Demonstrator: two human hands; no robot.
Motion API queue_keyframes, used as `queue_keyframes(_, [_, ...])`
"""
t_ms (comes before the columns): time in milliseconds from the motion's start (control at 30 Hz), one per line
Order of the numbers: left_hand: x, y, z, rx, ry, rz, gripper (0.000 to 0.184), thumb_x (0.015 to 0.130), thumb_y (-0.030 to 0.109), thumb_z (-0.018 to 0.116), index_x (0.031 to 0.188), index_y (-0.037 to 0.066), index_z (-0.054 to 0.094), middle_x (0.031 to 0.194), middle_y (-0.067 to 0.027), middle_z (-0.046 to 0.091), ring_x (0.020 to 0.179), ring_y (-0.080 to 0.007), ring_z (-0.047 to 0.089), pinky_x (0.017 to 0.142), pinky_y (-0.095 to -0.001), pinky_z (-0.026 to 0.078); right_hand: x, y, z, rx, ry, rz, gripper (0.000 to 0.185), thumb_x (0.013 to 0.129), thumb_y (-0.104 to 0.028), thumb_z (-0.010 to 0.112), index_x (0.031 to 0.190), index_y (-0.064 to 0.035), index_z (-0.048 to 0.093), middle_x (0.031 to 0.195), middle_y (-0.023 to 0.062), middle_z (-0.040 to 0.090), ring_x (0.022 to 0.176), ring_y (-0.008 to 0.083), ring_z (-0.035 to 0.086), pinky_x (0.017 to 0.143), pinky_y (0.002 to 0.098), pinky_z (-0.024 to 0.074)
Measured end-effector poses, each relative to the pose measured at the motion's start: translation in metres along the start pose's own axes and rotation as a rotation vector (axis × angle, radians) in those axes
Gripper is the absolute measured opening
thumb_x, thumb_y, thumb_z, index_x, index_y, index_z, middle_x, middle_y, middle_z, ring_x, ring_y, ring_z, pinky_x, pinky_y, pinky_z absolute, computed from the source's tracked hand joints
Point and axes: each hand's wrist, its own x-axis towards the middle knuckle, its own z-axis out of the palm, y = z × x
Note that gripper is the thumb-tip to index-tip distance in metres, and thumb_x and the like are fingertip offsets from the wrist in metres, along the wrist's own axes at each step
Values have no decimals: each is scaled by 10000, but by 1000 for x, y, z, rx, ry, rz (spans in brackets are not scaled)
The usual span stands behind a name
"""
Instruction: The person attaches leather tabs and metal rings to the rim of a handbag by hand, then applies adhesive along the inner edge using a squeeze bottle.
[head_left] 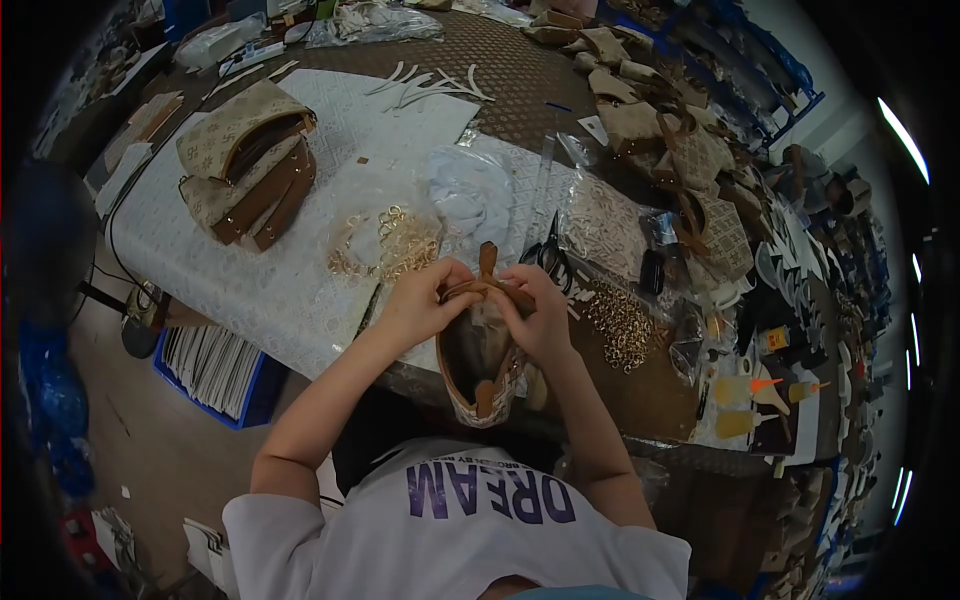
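Observation:
A small patterned handbag (466,392) with brown trim hangs at the table's near edge, its mouth facing up at me. My left hand (422,302) pinches the left part of its far rim. On the right part of that rim my right hand (541,312) is closed too, thumb pointing inward. Between the two hands a brown leather tab (487,258) sticks up. Whether a small fitting is between the fingers cannot be seen. Just beyond the left hand lies a plastic bag of gold rings (398,240). Black-handled scissors (549,258) lie beyond the right hand.
Finished-looking bags (243,170) stand at the left; more patterned bags (700,160) are piled right. A bag of pale small pieces (603,228), loose gold hardware (622,328) and glue bottles (735,390) lie right. A blue crate (262,393) sits below the table, left.

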Motion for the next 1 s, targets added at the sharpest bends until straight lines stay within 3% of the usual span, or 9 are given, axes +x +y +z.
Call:
queue_keyframes(67, [-3, 2, -2, 76, 77, 127, 232, 768, 151, 737, 950, 55, 630, 828, -85, 663, 659, -209, 651, 599, -305, 513, -1, -2, 5, 11, 59, -74, 250, 812, -19, 684, 1011, -27, 531, 826, 46, 576, 682, 97, 561, 583, 237, 448])
queue_keyframes(167, [-4, 12, -3, 178, 127, 205, 198, 757, 69, 737, 921, 28, 634, 821, -87, 663, 663, -165, 642, 595, -268, 512, -2, -7, 9, 135, 59, 155, 165, 860, -13, 626, 983, -15, 516, 742, 34, 564, 661, 71, 556, 582, 215, 442])
queue_keyframes(267, [-2, 3, 0, 196, 209, 322, 201, 762, 122, 732, 929, 56, 640, 803, -82, 664, 641, -214, 654, 574, -286, 517, -4, -4, 20, 368, 128, 292, 99, 906, -20, 573, 951, -34, 486, 773, -16, 537, 684, 27, 491, 614, 183, 389])
queue_keyframes(367, [-3, 1, 5, 206, 271, 332, 173, 780, 91, 711, 930, 56, 633, 769, -78, 664, 621, -175, 648, 580, -271, 515, 0, -9, 17, 424, 135, 405, 100, 919, -16, 550, 941, -46, 457, 767, -38, 529, 692, 11, 476, 638, 166, 380])
queue_keyframes(567, [-9, 5, 19, -389, 346, -193, 74, 850, 16, 631, 920, 10, 609, 746, 2, 623, 692, -33, 564, 627, -191, 456, 4, -13, 15, 362, 100, 405, 97, 907, -37, 585, 1002, -17, 574, 763, -46, 528, 697, 18, 491, 612, 170, 378])
queue_keyframes(667, [-8, 8, 18, -326, 267, -105, 80, 877, 36, 613, 948, 0, 615, 769, 11, 627, 703, -32, 562, 635, -181, 444, 8, -12, 4, 158, 13, 394, 136, 884, -50, 617, 1013, -8, 626, 898, 13, 586, 766, 51, 562, 649, 206, 466])
queue_keyframes(767, [-9, 8, 15, -450, 210, -272, 109, 904, 54, 592, 992, -3, 621, 816, 12, 631, 764, -31, 563, 681, -186, 446, 8, 8, 5, 244, -31, 269, 163, 901, -36, 587, 1057, 9, 600, 1061, 39, 578, 941, 72, 560, 760, 201, 464])
queue_keyframes(867, [-10, 6, 12, -576, 158, -354, 145, 921, 90, 586, 1014, -14, 625, 857, 10, 630, 815, -32, 555, 731, -197, 441, 17, 15, 4, 613, -176, 311, 173, 926, -55, 544, 1069, 25, 598, 1153, 60, 550, 1014, 93, 547, 828, 230, 464])
queue_keyframes(1000, [-7, -6, 4, -608, 36, -318, 178, 930, 127, 581, 1053, -1, 596, 866, 10, 602, 823, -44, 542, 762, -207, 433, 22, 19, -1, 716, -355, 405, 234, 955, -65, 485, 1149, 26, 578, 1203, 83, 575, 1099, 128, 540, 951, 273, 416])
